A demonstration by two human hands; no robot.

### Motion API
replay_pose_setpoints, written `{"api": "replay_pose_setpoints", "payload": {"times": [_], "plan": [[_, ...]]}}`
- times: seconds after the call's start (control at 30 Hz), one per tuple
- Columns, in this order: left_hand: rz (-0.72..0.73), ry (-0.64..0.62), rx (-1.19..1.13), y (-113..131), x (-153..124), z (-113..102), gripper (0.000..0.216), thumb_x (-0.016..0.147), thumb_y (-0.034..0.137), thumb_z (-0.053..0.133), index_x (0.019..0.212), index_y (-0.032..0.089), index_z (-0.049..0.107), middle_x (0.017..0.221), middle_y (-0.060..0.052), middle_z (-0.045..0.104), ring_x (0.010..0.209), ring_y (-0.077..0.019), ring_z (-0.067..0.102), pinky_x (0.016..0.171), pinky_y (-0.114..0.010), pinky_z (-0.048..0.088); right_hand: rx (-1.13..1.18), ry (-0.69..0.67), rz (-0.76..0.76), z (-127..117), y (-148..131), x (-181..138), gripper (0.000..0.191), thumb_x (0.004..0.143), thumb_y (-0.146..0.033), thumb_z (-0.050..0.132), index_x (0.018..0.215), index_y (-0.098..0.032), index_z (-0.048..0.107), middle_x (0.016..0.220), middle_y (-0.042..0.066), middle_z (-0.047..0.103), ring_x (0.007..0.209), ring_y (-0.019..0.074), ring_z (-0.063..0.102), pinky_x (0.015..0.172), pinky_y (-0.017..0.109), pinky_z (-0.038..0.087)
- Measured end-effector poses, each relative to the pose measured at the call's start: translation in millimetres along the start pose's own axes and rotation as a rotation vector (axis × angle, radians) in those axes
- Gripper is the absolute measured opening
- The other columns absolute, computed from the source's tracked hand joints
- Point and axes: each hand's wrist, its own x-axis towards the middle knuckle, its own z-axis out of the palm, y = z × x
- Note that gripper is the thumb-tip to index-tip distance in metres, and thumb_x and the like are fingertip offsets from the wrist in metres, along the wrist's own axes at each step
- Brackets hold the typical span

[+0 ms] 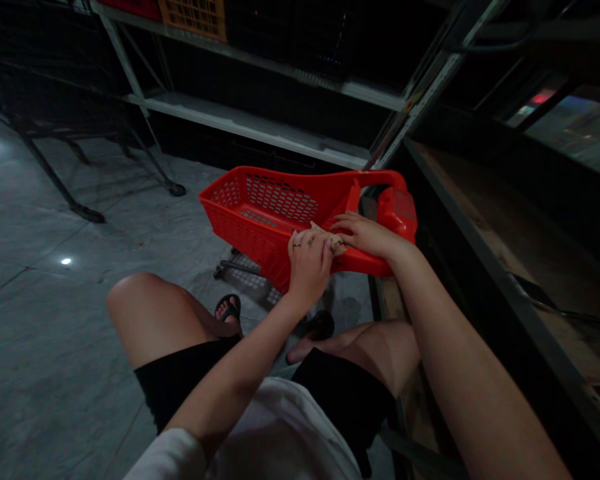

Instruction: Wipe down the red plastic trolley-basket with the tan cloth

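Note:
A red plastic shopping cart (275, 200) with a perforated basket stands in front of my knees. A crumpled beige cloth (338, 245) lies over its near rim, between my hands; whether it is fabric or paper is hard to tell. My left hand (311, 263), with a ring on one finger, is closed over the rim and the left part of the cloth. From the right, my right hand (365, 235) reaches over the same rim, its fingers bent and pinching the cloth's right end. Part of the cloth is hidden under my fingers.
Behind the cart is a metal shelf rack (260, 127), with a yellow crate (194, 17) on its upper level. A dark wheeled trolley (60, 133) stands at left. Along my right runs a dark-edged wooden ledge (480, 233). The floor (45, 320) is grey tile.

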Motion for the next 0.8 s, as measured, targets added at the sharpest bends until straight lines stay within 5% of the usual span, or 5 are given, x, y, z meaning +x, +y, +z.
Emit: {"api": "replay_pose_setpoints", "payload": {"times": [0.17,0.3,0.43,0.63,0.8], "plan": [[0.083,-0.130,0.258,-89,19,-23,0.031,0.106,0.025,0.040,0.117,0.020,0.069,0.116,-0.009,0.073,0.117,-0.0260,0.061,0.127,-0.048,0.030,0.096,-0.064,0.059,-11,13,-12,0.039,0.095,-0.042,0.059,0.126,-0.025,0.077,0.154,0.006,0.060,0.149,0.0293,0.050,0.128,0.047,0.036],[0.123,-0.266,0.384,-175,45,-65,0.033,0.105,0.029,0.042,0.124,0.019,0.067,0.124,-0.012,0.071,0.123,-0.0300,0.058,0.123,-0.050,0.034,0.156,-0.050,0.104,-19,42,-11,0.040,0.096,-0.044,0.057,0.124,-0.024,0.078,0.156,0.006,0.059,0.150,0.0289,0.049,0.130,0.047,0.034],[0.172,-0.381,0.436,-227,71,-105,0.035,0.105,0.035,0.044,0.127,0.018,0.065,0.128,-0.013,0.069,0.123,-0.0312,0.057,0.117,-0.049,0.039,0.066,-0.046,0.130,-25,51,-2,0.039,0.097,-0.038,0.055,0.123,-0.020,0.078,0.156,0.008,0.059,0.147,0.0269,0.053,0.128,0.042,0.037],[0.112,-0.379,0.603,-223,69,-115,0.034,0.105,0.037,0.048,0.123,0.014,0.067,0.121,-0.017,0.069,0.120,-0.0353,0.058,0.114,-0.051,0.037,-0.306,-0.095,0.366,-10,-1,26,0.046,0.105,-0.040,0.043,0.117,-0.014,0.079,0.131,0.020,0.074,0.129,0.0346,0.066,0.114,0.048,0.048],[0.120,-0.402,0.690,-192,54,-104,0.040,0.103,0.048,0.055,0.119,0.014,0.067,0.117,-0.019,0.070,0.116,-0.0383,0.060,0.103,-0.050,0.043,-0.339,-0.218,0.178,11,-20,41,0.041,0.102,-0.021,0.042,0.123,-0.015,0.077,0.138,0.014,0.071,0.139,0.0258,0.059,0.121,0.038,0.039]]}}
